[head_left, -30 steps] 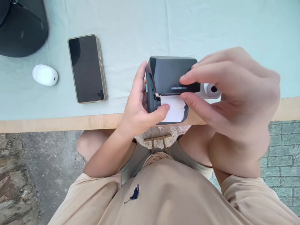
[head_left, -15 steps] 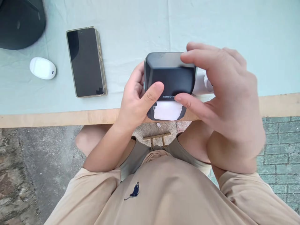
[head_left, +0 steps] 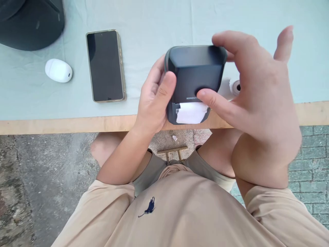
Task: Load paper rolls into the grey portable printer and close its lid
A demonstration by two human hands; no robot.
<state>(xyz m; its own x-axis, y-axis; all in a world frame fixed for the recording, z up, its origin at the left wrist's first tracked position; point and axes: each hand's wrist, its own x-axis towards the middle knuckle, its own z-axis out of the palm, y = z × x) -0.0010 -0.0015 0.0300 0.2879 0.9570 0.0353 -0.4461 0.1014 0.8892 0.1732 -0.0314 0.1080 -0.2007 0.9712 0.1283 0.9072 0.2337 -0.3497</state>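
Phone (head_left: 106, 66): flat on the table (head_left: 154, 24), well left of the hands.
Left hand (head_left: 154, 99): wraps the label printer (head_left: 196, 77), thumb on its front.
Label printer: held between both hands above the table edge; white paper (head_left: 191, 113) at its slot.
Right hand (head_left: 257, 92): pinches the printer, thumb in front, forefinger on top.

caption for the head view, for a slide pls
Both hands, left hand and right hand, hold a small dark grey label printer with white paper at its slot.

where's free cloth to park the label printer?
Widest bare table lies behind the label printer, between phone and the right edge. A narrow strip runs between phone and left hand. Crowded: far left, white case and dark hat; paper roll behind right hand.
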